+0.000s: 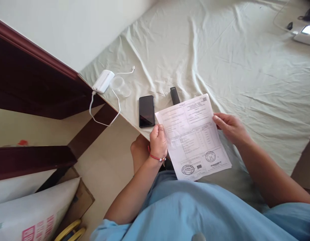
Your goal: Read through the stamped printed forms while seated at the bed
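A printed paper form (195, 137) is held up over my lap, tilted a little, with a text table, two round ink stamps and a barcode facing me. My left hand (158, 142) grips its left edge, thumb on top and fingers curled behind. At the right edge, my right hand (231, 127) pinches the form between thumb and fingers. A black smartphone (146, 111), its screen dark, lies just beyond my left hand. Behind the form's top edge, a slim black object (174, 95) is partly covered; its kind cannot be made out.
A pale wrinkled sheet (220, 50) covers the surface ahead. At its left edge are a white power bank (104, 81) with a dangling cable and a clear plastic cup (119, 85). Dark wooden furniture (39, 67) and a white sack (36, 207) stand left.
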The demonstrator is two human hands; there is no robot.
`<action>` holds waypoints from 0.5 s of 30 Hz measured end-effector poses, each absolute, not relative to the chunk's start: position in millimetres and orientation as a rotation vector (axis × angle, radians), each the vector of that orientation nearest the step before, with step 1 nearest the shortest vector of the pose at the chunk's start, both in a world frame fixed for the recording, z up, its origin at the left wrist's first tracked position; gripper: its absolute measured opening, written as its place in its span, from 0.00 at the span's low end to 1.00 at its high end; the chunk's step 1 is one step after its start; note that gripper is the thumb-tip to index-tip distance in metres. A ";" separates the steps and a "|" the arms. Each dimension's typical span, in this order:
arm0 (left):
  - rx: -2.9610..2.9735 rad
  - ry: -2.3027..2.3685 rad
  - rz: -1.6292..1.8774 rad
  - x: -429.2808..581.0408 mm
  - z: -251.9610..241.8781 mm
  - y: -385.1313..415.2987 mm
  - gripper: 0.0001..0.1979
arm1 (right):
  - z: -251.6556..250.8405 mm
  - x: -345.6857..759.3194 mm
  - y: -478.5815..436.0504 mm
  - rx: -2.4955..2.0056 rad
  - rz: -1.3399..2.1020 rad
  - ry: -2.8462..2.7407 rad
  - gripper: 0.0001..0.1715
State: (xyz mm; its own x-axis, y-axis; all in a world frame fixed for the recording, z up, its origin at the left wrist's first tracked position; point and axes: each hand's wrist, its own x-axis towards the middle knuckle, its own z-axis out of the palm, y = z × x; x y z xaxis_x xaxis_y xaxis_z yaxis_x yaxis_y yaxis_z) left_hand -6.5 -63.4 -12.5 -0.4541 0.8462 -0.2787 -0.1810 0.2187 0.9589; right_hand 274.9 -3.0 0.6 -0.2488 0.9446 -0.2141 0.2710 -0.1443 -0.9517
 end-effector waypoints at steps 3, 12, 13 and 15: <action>0.701 1.586 1.497 -16.3 -14.6 -65.0 0.18 | -1.5 262.6 -4.5 -1.421 1.386 -1.547 0.23; 0.831 1.597 1.442 -17.6 -20.2 -89.6 0.23 | -23.8 258.5 -14.7 -1.352 1.354 -1.298 0.20; 0.880 1.588 1.409 -17.8 -20.5 -93.9 0.24 | -24.7 259.3 -14.2 -1.341 1.352 -1.254 0.20; 0.971 1.597 1.302 -19.5 -20.5 -101.3 0.24 | -25.9 260.5 -12.5 -1.333 1.339 -1.193 0.19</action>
